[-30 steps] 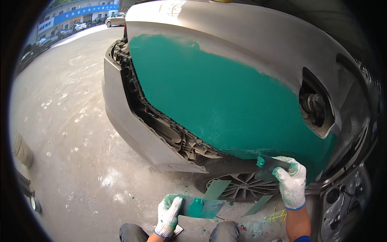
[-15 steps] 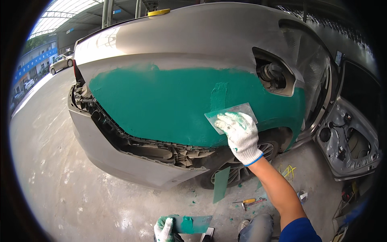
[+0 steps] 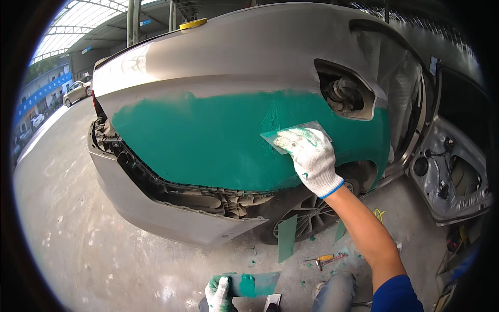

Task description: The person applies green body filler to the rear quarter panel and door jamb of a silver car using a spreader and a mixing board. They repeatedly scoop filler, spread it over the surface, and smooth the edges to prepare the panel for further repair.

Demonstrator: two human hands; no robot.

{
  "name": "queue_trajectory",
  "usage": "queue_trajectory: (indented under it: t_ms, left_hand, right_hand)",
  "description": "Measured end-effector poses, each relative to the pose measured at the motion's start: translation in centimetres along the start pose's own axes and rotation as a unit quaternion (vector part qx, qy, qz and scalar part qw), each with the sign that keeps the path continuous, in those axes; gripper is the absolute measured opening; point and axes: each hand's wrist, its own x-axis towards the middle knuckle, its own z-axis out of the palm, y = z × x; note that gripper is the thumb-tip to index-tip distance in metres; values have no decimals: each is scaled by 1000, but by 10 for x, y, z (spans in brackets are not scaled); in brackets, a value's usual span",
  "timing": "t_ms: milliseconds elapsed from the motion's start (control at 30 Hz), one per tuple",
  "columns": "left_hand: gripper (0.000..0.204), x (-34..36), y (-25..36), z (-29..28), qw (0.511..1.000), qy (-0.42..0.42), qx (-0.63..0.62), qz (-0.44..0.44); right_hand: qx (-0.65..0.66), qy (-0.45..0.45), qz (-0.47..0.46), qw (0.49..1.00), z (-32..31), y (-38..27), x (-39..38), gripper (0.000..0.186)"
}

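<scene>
My right hand, in a white knit glove smeared green, grips a thin translucent putty spreader and presses it on the car's rear side panel. A broad coat of green putty covers that panel. Rough streaks show in the putty just above the spreader, below and left of the open fuel-filler recess. Low at the bottom of the view, my left hand, gloved and stained green, is closed on the end of a flat rectangular plate. A dab of green putty lies on this plate.
A loose grey bumper hangs below the panel. A green board leans by the wheel. A yellow-handled screwdriver lies on the floor. The stripped door stands open at right. Yellow tape rests on top of the car.
My right hand and spreader have shifted slightly right along the panel. The distinct strip of putty above the spreader is now thinner and rougher. The whole view has moved a little.
</scene>
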Motion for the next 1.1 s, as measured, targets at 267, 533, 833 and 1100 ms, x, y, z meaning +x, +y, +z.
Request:
queue_trajectory:
  t_ms: [267, 533, 833, 1100]
  left_hand:
    - [25, 14, -7, 4, 999, -20, -26, 23]
    - [25, 22, -9, 0, 999, -44, -32, -2]
    - [22, 42, -36, -12, 995, -20, -90, 32]
    - [24, 33, -26, -15, 997, -11, -61, 53]
  right_hand:
    - [-44, 48, 26, 998, 15, 31, 43, 27]
    - [-52, 76, -33, 995, -1, 42, 65, 24]
    - [10, -38, -33, 999, 9, 2, 2, 25]
    - [-14, -70, -41, 997, 9, -19, -85, 28]
